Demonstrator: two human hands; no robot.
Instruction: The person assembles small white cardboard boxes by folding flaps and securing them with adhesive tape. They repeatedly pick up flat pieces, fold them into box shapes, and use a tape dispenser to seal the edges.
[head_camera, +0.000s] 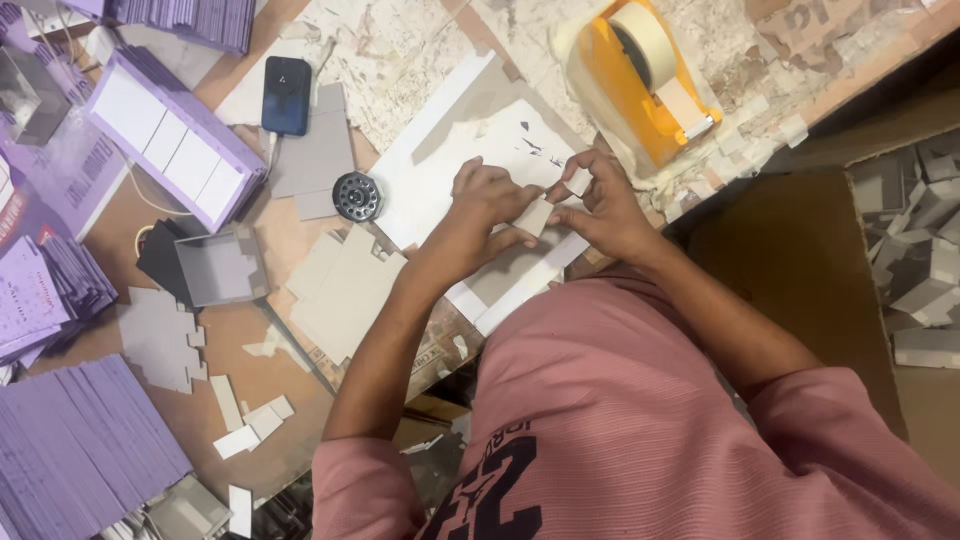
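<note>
Head camera, looking straight down at someone in a pink shirt (620, 420) working at a pretty messy worktop (420, 70). Both hands meet in the middle of the frame over a white sheet (440, 160). The left hand (485, 205) has its fingers closed on a small pale piece of card (535, 215), pinching it from the left side. The right hand (600, 210) is clamped on the same bit of card from the other side, with thumb and fingertips also touching a little white scrap (578, 181) just above it. So the card sits right between the two hands, held up slightly above the white sheet, close to the person's chest.

Around them: an orange tape dispenser (640, 85) with a roll of pale tape stands just past the right hand, near the worktop edge. A dark phone (286, 95) lies well to the left of the hands, and a small round black metal disc (357, 196) sits just beside the white sheet. Flat grey cardboard cutouts (345, 290) lie near the left forearm, with a small open grey box (222, 268) further left. Stacks of purple printed sheets (75, 450) fill the lower left corner, and a purple tray with white panels (175, 140) sits upper left. On the right, a brown carton (800, 260) holds a pile of folded grey boxes (925, 260).
</note>
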